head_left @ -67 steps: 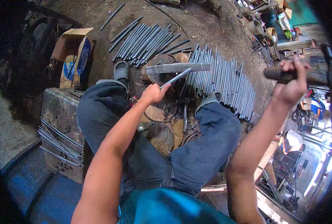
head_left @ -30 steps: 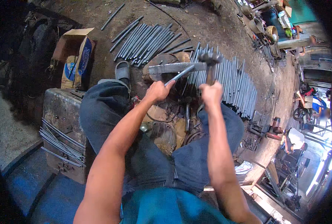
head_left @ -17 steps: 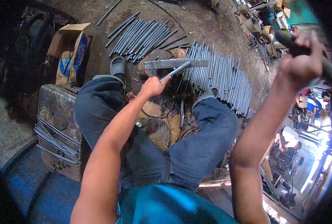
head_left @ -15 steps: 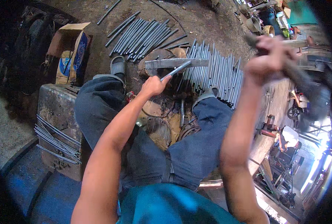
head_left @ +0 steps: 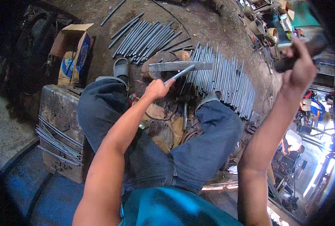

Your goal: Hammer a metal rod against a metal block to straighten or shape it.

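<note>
My left hand (head_left: 157,90) is closed around the near end of a grey metal rod (head_left: 182,72). The rod slants up to the right, and its far end lies over a flat steel bar (head_left: 167,66) set on a round wooden block (head_left: 156,58). Raised far to the right, my right hand (head_left: 303,73) grips a dark, thick hammer (head_left: 314,47), smeared by motion and partly lost in the dark rim. Several similar rods (head_left: 224,79) lie side by side just right of the bar, next to my sandalled foot.
A second pile of rods (head_left: 148,37) lies on the dirt floor beyond. At left are an open cardboard box (head_left: 71,52) and a worn metal case (head_left: 58,113) with thin rods (head_left: 58,139) on it. Other people (head_left: 293,139) sit at the far right among tools and scrap.
My right hand has swung outward to the right with the hammer. The left hand keeps its hold on the rod at the bar. The whole view has shifted slightly.
</note>
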